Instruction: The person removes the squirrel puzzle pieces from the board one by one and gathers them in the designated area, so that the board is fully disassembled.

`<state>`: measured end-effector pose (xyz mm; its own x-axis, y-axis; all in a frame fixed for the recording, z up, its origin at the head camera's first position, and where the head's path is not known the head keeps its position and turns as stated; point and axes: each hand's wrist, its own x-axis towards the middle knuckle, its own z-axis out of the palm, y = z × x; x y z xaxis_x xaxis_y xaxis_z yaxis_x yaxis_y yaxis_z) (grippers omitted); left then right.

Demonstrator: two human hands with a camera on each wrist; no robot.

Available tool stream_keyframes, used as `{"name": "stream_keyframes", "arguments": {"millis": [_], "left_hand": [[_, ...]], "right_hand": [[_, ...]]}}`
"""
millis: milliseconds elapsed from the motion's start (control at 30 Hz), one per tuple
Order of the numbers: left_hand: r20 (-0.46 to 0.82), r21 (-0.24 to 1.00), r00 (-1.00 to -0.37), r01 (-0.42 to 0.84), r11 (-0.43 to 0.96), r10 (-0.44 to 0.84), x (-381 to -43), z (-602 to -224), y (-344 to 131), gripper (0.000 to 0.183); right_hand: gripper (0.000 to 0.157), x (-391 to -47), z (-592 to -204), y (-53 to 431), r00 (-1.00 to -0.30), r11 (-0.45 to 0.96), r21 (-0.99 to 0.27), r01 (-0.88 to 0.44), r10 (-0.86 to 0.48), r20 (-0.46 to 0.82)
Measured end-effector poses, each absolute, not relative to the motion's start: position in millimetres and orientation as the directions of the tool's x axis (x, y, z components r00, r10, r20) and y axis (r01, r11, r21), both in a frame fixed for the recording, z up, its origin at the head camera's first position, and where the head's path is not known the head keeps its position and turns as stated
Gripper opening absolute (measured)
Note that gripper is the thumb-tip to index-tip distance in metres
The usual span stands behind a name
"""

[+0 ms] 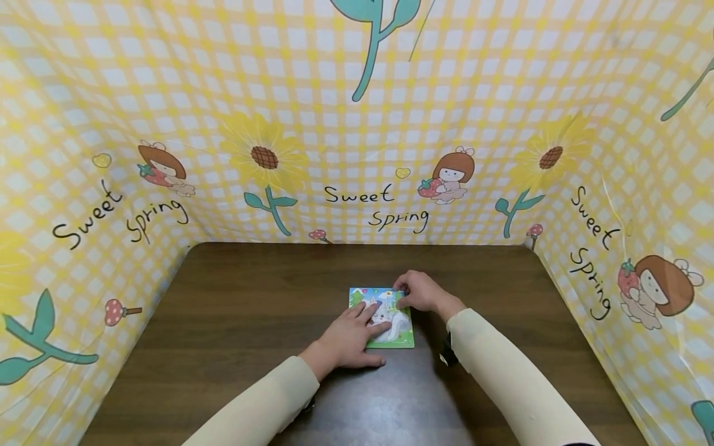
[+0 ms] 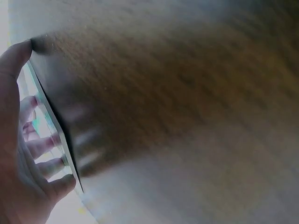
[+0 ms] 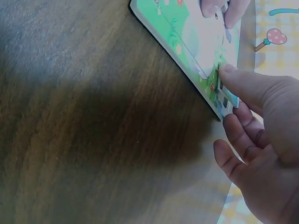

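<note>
A square, thin picture puzzle (image 1: 403, 336) with a white cartoon animal on green and blue lies flat on the table. Across its left and middle part rests my left hand (image 1: 347, 337), fingers spread, the thumb reaching past the near edge onto the table. The left wrist view catches these fingers along the puzzle's edge (image 2: 70, 156). At the far right corner, my right hand (image 1: 423, 292) pinches a small puzzle piece (image 3: 230, 95) between thumb and fingers. That piece is tilted up from the board, with a dark gap under it. Fingers partly cover the picture.
The brown wooden table (image 1: 251, 297) surrounds the puzzle. Yellow checked cloth (image 1: 357, 142) with printed flowers and figures stands behind the table and along both sides. A dark strap (image 1: 448, 352) shows at the right wrist.
</note>
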<state>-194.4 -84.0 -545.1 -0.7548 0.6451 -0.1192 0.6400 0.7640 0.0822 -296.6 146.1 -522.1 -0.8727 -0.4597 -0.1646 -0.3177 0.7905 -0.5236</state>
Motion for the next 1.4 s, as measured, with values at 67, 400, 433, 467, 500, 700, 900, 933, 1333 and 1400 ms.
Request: {"name": "stream_keyframes", "arguments": {"millis": [67, 400, 433, 467, 500, 700, 900, 933, 1333, 1400], "left_hand": [[-0.124, 0.086, -0.755, 0.638, 0.765, 0.643, -195, -545, -83, 0.079], [-0.153, 0.094, -0.756, 0.631, 0.77, 0.637, -196, -544, -83, 0.079], [-0.157, 0.1, -0.755, 0.629, 0.771, 0.637, -196, -544, -83, 0.079], [-0.161, 0.105, -0.754, 0.629, 0.77, 0.637, -197, -544, -82, 0.078], [-0.165, 0.112, -0.752, 0.628, 0.77, 0.638, -197, -544, -83, 0.077], [-0.142, 0.147, -0.751, 0.628, 0.764, 0.645, -199, -542, -85, 0.069], [-0.111, 0.14, -0.757, 0.63, 0.764, 0.644, -198, -542, -92, 0.064], [-0.102, 0.136, -0.758, 0.631, 0.764, 0.644, -197, -542, -93, 0.063], [-0.082, 0.145, -0.764, 0.626, 0.766, 0.64, -188, -543, -110, 0.06], [-0.088, 0.148, -0.759, 0.63, 0.762, 0.645, -188, -542, -111, 0.059]], "right_hand": [[0.028, -297, -522, 147, -0.875, 0.79, -0.529, -0.309, -0.454, -0.169], [0.012, -298, -523, 157, -0.881, 0.719, -0.624, -0.306, -0.462, -0.1], [0.011, -298, -522, 158, -0.882, 0.708, -0.637, -0.303, -0.462, -0.094], [0.01, -298, -522, 160, -0.883, 0.696, -0.652, -0.301, -0.462, -0.086], [0.01, -297, -521, 161, -0.886, 0.684, -0.67, -0.289, -0.456, -0.083], [0.007, -294, -512, 169, -0.904, 0.618, -0.755, -0.218, -0.42, -0.084], [0.005, -288, -500, 186, -0.899, 0.615, -0.753, -0.233, -0.431, -0.074], [0.005, -287, -498, 191, -0.899, 0.617, -0.749, -0.242, -0.433, -0.067], [0.01, -279, -488, 269, -0.924, 0.654, -0.728, -0.205, -0.375, -0.076], [0.011, -278, -487, 281, -0.928, 0.659, -0.726, -0.196, -0.364, -0.079]]}}
